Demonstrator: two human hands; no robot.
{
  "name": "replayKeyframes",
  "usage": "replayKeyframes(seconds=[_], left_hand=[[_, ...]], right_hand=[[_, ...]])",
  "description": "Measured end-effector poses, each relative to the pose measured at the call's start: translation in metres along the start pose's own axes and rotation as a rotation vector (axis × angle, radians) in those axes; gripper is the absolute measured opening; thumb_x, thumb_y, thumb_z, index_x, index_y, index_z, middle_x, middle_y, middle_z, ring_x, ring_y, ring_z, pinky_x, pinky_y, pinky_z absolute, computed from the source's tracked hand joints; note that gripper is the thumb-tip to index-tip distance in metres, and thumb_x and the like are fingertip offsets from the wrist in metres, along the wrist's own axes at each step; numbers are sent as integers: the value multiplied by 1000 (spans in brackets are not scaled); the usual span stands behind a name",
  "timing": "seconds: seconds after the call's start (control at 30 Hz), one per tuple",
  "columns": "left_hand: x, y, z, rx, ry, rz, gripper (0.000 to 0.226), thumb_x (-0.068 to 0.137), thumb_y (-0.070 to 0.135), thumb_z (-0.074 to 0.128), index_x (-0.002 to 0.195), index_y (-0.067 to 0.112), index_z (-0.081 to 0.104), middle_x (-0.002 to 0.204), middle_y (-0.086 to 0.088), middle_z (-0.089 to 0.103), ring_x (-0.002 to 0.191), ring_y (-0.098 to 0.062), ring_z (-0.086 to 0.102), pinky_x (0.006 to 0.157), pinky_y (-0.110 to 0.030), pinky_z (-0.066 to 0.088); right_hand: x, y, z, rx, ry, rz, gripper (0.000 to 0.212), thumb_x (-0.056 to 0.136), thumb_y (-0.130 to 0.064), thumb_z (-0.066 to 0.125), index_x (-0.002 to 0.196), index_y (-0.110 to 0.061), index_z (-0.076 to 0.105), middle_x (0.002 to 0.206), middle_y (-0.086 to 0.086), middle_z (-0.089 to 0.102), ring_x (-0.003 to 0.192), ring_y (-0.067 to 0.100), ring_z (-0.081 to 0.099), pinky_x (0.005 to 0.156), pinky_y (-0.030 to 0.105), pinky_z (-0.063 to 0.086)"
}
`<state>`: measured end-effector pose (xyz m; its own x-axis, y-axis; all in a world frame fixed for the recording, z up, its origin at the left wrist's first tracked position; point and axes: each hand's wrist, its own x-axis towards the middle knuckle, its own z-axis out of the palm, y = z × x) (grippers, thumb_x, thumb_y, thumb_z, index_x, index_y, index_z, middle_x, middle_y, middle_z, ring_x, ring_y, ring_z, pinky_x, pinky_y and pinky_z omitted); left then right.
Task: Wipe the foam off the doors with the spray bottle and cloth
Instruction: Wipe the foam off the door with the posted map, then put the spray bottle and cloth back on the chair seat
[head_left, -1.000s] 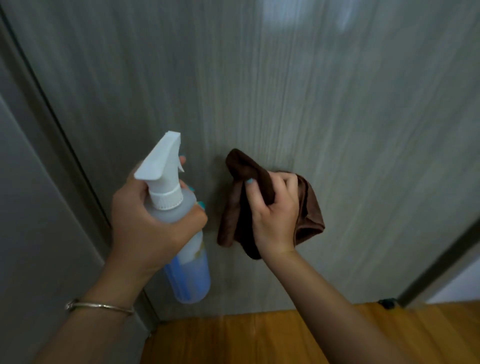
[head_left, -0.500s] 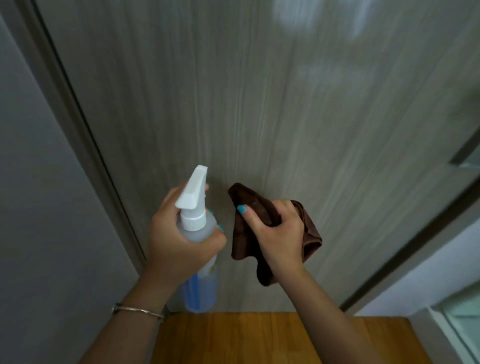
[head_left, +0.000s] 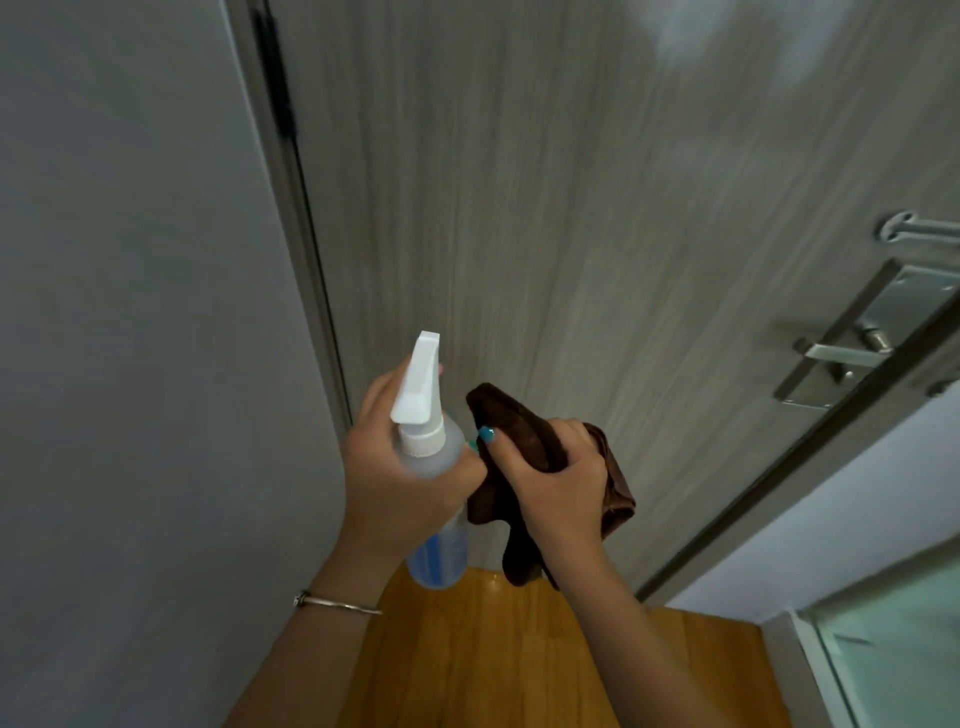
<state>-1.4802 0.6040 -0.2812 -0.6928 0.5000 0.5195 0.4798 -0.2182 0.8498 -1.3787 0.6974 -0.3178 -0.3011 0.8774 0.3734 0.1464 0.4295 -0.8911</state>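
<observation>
**Bottle and cloth held low before the door**

No writing is showing legibly anywhere; a blue patch on the bottle (head_left: 435, 512) is blurring out. At lower centre the left hand (head_left: 397, 475) is gripping the clear bottle, its white trigger head pointing up. Just right, the right hand (head_left: 558, 486) is clutching a bunched brown cloth (head_left: 524, 441), ends hanging down. The grey wood-grain door (head_left: 545, 234) is filling the upper frame, a pale smear at upper right, a metal handle (head_left: 847, 353) at right.

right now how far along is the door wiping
Done: the lower door shows no foam. In hand: left hand grips the spray bottle, right hand bunches the brown cloth, neither touching the door. Left: a pale hazy patch near the top.
</observation>
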Motion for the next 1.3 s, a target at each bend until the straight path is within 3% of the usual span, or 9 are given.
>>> replayKeyframes(seconds=[0.1, 0.27, 0.6, 0.73, 0.93, 1.1, 1.3], left_hand=[[-22, 26, -14, -4, 12, 32, 61, 61, 27, 67, 119, 11, 58, 97, -7, 60, 78, -12, 61, 72, -14, 46], [-63, 48, -37, -4, 4, 13, 70, 60, 31, 71, 126, 11, 57, 109, -1, 60, 91, -11, 62, 77, -11, 46], [-153, 92, -95, 5, 29, -67, 73, 59, 34, 68, 126, 7, 57, 106, 0, 60, 85, -7, 62, 73, -10, 46], [-192, 112, -102, 22, 95, -102, 72, 60, 35, 69, 127, 12, 55, 104, 1, 60, 88, -11, 63, 74, -14, 48], [-267, 158, -92, 113, 153, -110, 68, 64, 17, 76, 128, 10, 54, 103, 9, 56, 90, 4, 59, 74, -6, 44], [-343, 200, -86, 182, 226, -146, 72, 62, 17, 75, 131, 11, 54, 112, 2, 58, 99, -3, 58, 81, -10, 44], [-429, 254, -93, 228, 392, -204, 69, 60, 15, 73, 127, 12, 57, 106, 4, 58, 91, -3, 59, 76, -10, 44]], right_hand=[[-24, -22, -8, 5, 11, -9, 25, 70, -42, 79, 65, -34, 57, 76, -1, 59, 77, 6, 57, 67, 19, 46], [-76, -51, -24, 37, 66, 42, 24, 67, -44, 79, 66, -30, 59, 76, 0, 61, 78, 11, 60, 69, 34, 52], [-162, -74, -55, 40, 26, 93, 26, 71, -32, 86, 70, -22, 62, 80, 4, 62, 79, 16, 61, 73, 43, 54], [-189, -80, -72, 84, -43, 93, 26, 71, -36, 85, 69, -25, 61, 80, 4, 63, 79, 16, 62, 74, 45, 55], [-233, -76, -118, 121, -202, 65, 24, 67, -48, 79, 71, -30, 63, 82, 0, 63, 82, 16, 62, 76, 47, 55], [-275, -76, -170, 131, -350, -13, 23, 71, -37, 82, 70, -28, 61, 80, 1, 62, 81, 17, 61, 77, 47, 53], [-339, -93, -224, 202, -493, -41, 24, 70, -31, 85, 66, -34, 61, 79, 1, 64, 78, 16, 64, 73, 46, 56]])
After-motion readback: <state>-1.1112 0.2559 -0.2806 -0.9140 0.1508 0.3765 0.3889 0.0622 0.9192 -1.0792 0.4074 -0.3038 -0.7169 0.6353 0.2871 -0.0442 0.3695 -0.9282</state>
